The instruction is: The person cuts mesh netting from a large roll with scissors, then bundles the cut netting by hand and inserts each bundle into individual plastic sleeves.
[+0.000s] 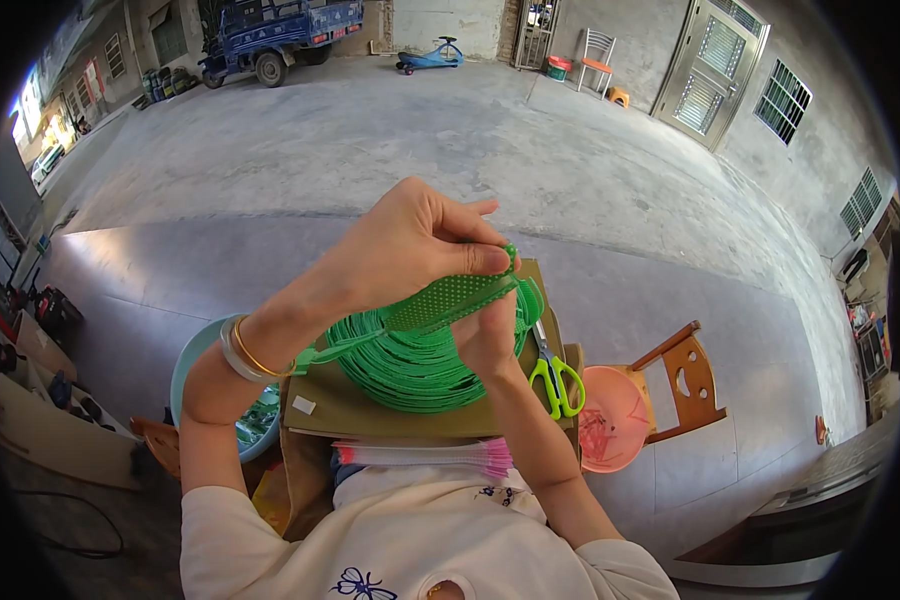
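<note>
My left hand point(425, 240) is closed, its thumb and forefinger pinching the upper end of a green strip with pale dots point(450, 300). Just below, my right hand point(488, 328) is raised against the same strip, its fingertips largely hidden behind the green material; it appears to grip the strip's edge. Beneath both hands lies a large coil of green strip point(400, 375) on a cardboard box point(440, 427). From the coil, a narrow green tail runs left toward my left wrist. Scissors with yellow-green handles point(556, 386) rest on the box, right of the coil.
A bundle of clear sticks with pink ends point(425, 454) lies by my lap. At right are a pink basin point(620, 415) with reddish pieces and a wooden chair point(692, 380). A light-blue basin point(182, 375) with green pieces stands left. A blue three-wheeled truck point(280, 35) is parked far off.
</note>
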The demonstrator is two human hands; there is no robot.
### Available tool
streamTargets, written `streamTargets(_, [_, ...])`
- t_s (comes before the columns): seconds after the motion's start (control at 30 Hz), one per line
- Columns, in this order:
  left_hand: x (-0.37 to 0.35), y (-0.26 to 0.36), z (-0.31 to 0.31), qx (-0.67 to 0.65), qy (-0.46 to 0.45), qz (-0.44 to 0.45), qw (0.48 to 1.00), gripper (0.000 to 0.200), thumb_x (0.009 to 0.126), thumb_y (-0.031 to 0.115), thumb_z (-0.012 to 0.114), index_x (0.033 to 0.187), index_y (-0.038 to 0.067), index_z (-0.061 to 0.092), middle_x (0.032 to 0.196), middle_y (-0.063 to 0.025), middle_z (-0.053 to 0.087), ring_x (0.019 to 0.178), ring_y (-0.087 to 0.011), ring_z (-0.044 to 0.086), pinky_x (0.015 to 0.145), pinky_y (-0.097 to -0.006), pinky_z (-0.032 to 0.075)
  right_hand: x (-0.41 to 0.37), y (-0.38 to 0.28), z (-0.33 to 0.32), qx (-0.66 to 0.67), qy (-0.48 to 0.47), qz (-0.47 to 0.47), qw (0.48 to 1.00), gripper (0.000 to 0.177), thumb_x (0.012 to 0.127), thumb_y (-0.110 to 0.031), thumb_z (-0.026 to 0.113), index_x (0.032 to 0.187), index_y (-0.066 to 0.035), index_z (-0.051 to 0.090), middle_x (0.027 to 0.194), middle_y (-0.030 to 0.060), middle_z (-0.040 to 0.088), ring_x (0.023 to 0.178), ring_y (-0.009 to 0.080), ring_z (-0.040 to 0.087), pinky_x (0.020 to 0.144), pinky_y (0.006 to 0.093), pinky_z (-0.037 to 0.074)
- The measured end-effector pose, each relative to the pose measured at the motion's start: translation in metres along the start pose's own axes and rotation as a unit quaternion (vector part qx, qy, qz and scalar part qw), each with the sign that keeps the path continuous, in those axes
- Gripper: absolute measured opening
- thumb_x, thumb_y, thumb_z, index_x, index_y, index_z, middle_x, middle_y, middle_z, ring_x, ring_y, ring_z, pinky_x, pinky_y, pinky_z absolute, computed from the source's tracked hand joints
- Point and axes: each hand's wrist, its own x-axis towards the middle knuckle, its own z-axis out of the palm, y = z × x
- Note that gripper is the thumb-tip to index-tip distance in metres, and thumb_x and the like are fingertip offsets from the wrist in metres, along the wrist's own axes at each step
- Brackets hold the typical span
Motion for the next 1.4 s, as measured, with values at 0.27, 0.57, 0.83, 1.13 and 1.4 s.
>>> streamTargets(0.27, [0.003,-0.005,-0.007,-0.088,0.014,-0.086,0.992,0.015,0.080,0.010,0.065,0.089,-0.001,0.068,0.084,-0.0121,0.068,0.115,-0.0276,0.049,0.094,-0.0332,0.039,0.000,0.005,0.010,0.158,0.034,0.133,0.978,0.041,0.079,-0.011,0.064,0.113,-0.003,0.045,0.104,0.0073,0.054,0.097,0.0172,0.054,0.082,0.0313,0.046])
streamTargets(0.57, [-0.002,0.012,-0.009,-0.008,0.031,-0.265,0.964,0.033,0.079,0.021,0.069,0.098,-0.005,0.064,0.086,-0.0135,0.066,0.091,-0.0175,0.061,0.043,-0.0209,0.046,0.007,0.010,0.018,0.175,-0.027,0.144,0.974,0.016,0.092,-0.016,0.047,0.102,-0.003,0.048,0.084,0.0078,0.053,0.084,0.0204,0.056,0.081,0.0370,0.050])
streamTargets(0.83, [-0.058,-0.076,-0.026,-0.072,-0.207,-0.167,0.961,0.043,0.078,0.026,0.070,0.104,-0.006,0.058,0.088,-0.0111,0.065,0.080,-0.0119,0.061,0.074,-0.0242,0.048,0.033,-0.054,-0.028,0.236,0.098,0.004,0.967,0.016,0.095,-0.015,0.038,0.097,-0.002,0.047,0.092,0.0120,0.056,0.095,0.0287,0.057,0.094,0.0435,0.044])
streamTargets(1.13, [-0.091,-0.048,-0.058,-0.185,-0.145,-0.225,0.946,0.022,0.081,0.008,0.064,0.096,-0.007,0.059,0.083,-0.0094,0.066,0.073,-0.0137,0.064,0.068,-0.0235,0.051,0.031,-0.075,-0.088,0.179,0.207,-0.021,0.962,0.020,0.095,-0.011,0.037,0.107,0.001,0.047,0.107,0.0146,0.054,0.105,0.0292,0.053,0.099,0.0444,0.041])
streamTargets(1.4, [-0.077,-0.020,-0.036,-0.066,0.043,0.050,0.996,0.018,0.073,0.009,0.070,0.089,0.003,0.069,0.124,-0.0223,0.048,0.117,-0.0278,0.045,0.097,-0.0365,0.034,0.021,-0.002,-0.064,0.150,0.251,0.076,0.953,0.027,0.093,-0.022,0.046,0.107,0.000,0.048,0.084,0.0062,0.054,0.075,0.0179,0.051,0.075,0.0362,0.046])
